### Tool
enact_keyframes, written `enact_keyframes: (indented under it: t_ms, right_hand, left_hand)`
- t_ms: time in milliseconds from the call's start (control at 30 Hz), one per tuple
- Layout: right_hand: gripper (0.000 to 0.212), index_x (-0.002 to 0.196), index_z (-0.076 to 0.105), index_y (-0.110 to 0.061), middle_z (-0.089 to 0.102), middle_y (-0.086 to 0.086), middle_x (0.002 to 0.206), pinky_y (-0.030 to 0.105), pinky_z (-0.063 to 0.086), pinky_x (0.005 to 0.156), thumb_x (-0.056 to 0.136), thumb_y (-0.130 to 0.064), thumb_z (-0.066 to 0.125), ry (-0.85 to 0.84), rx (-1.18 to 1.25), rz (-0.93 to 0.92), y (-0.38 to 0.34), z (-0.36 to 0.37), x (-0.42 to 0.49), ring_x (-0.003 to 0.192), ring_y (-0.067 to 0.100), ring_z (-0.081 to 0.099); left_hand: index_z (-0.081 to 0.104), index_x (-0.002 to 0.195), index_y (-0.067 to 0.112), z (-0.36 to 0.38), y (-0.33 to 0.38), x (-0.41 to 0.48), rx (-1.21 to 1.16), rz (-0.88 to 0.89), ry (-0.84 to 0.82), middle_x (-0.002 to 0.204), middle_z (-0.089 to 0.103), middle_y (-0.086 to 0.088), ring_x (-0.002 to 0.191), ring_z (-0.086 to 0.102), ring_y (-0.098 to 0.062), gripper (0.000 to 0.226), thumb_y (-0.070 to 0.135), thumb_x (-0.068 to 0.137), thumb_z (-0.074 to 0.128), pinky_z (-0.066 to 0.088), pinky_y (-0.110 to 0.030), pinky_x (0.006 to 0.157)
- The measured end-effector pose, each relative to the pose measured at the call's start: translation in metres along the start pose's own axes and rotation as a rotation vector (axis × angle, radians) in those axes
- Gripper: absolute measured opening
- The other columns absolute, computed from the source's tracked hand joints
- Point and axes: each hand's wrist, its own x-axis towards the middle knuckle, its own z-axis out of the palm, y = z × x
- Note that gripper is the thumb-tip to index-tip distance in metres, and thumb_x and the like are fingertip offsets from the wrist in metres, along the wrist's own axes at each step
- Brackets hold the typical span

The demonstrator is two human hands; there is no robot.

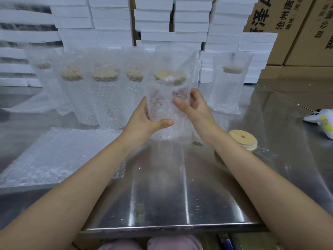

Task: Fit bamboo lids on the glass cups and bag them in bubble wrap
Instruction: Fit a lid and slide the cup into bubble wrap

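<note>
Head view: both hands are clamped on one bagged cup [168,105], which is held over the middle of the steel table [180,195]. The left hand [149,120] grips low, thumb across the front; the right hand [191,103] wraps the right side higher up. The cup's long axis is upright, its bamboo lid [169,76] on top inside the bubble wrap. I cannot tell whether its base touches the table. It lies straight ahead, between the hands, just in front of the right end of the row of bagged cups [104,87] along the far side. One lone bagged cup [232,83] stands far right. The gap between row and loner probably takes this cup, and the right hand is nearer to it. Spare lids [243,139] sit near right, flat bags [59,152] near left
</note>
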Motion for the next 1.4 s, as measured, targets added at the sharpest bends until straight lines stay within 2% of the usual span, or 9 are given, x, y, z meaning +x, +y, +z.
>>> enact_keyframes:
  t_ms: [167,367,500,633,833,1067,1167,1267,1400]
  right_hand:
    - [0.079,0.132,0.041,-0.020,0.058,-0.011,0.126,0.021,0.048,0.096,0.067,-0.041,0.080,-0.012,0.034,-0.060,0.000,-0.003,0.001,0.116,-0.001,0.057]
    - [0.069,0.117,0.050,-0.027,0.064,-0.005,0.115,0.033,0.053,0.093,0.058,-0.047,0.081,0.147,0.106,-0.100,0.002,-0.007,0.007,0.107,0.010,0.065]
    - [0.050,0.118,0.052,-0.017,0.070,-0.006,0.101,0.037,0.055,0.085,0.075,-0.025,0.077,0.124,0.394,-0.079,0.002,-0.009,0.009,0.099,0.016,0.068]
    - [0.055,0.125,0.048,-0.015,0.069,-0.001,0.107,0.034,0.055,0.083,0.077,-0.024,0.075,0.103,0.415,-0.072,-0.001,-0.006,0.007,0.102,0.018,0.068]
    - [0.068,0.125,0.043,-0.036,0.058,-0.001,0.131,0.047,0.042,0.108,0.067,-0.047,0.077,0.001,0.195,-0.066,-0.001,-0.008,0.006,0.123,0.017,0.057]
    - [0.061,0.122,0.048,-0.037,0.065,-0.026,0.113,0.012,0.046,0.087,0.068,-0.044,0.076,-0.081,0.062,-0.100,-0.002,0.001,0.000,0.112,-0.002,0.060]
    - [0.061,0.122,0.050,-0.030,0.067,-0.015,0.117,0.025,0.049,0.094,0.068,-0.043,0.076,-0.065,0.108,-0.100,0.001,-0.004,0.003,0.115,0.007,0.061]
    - [0.058,0.120,0.053,-0.023,0.065,-0.002,0.119,0.039,0.047,0.101,0.070,-0.042,0.075,-0.012,0.228,-0.066,0.001,-0.008,0.007,0.117,0.019,0.061]
    - [0.062,0.113,0.059,-0.017,0.069,0.001,0.113,0.045,0.050,0.100,0.064,-0.050,0.080,0.071,0.245,-0.068,-0.003,-0.009,0.010,0.111,0.023,0.065]
  left_hand:
    - [0.057,0.114,0.023,-0.002,-0.004,0.000,0.062,-0.009,-0.062,0.100,0.066,0.025,0.094,0.061,0.016,0.047,0.012,0.073,0.078,0.045,-0.003,0.075]
    - [0.062,0.117,0.015,-0.005,-0.009,0.008,0.055,-0.283,-0.024,0.109,0.068,0.002,0.102,0.066,-0.011,0.058,0.056,0.094,0.028,0.052,-0.022,0.089]
    - [0.062,0.075,0.017,-0.005,-0.018,0.007,0.278,-0.351,-0.103,0.065,0.067,0.007,0.063,0.060,-0.007,0.043,0.025,0.105,0.033,0.045,-0.013,0.056]
    - [0.054,0.068,0.014,0.000,-0.022,0.007,0.212,-0.413,-0.122,0.053,0.062,0.001,0.042,0.051,-0.011,0.043,0.024,0.103,0.033,0.032,-0.013,0.038]
    - [0.059,0.079,0.000,0.004,-0.023,0.000,0.250,-0.340,-0.028,0.060,0.059,-0.007,0.052,0.052,-0.014,0.024,-0.003,0.094,0.041,0.041,-0.023,0.054]
    - [0.063,0.077,-0.007,0.000,-0.022,-0.005,0.701,-0.161,0.005,0.079,0.068,-0.019,0.081,0.065,-0.032,0.015,0.003,0.084,0.054,0.053,-0.045,0.072]
    - [0.063,0.075,0.002,-0.005,-0.012,0.000,0.764,-0.056,0.141,0.073,0.065,-0.013,0.073,0.063,-0.018,0.018,0.010,0.090,0.055,0.049,-0.038,0.066]
    - [0.061,0.069,0.022,-0.007,0.015,0.002,0.325,0.024,0.339,0.065,0.061,0.009,0.059,0.054,0.007,0.039,0.027,0.102,0.040,0.040,-0.020,0.060]
    - [0.063,0.093,0.025,-0.011,0.023,0.003,0.258,0.075,0.148,0.099,0.065,0.012,0.088,0.057,0.009,0.033,0.053,0.093,0.047,0.039,-0.008,0.077]
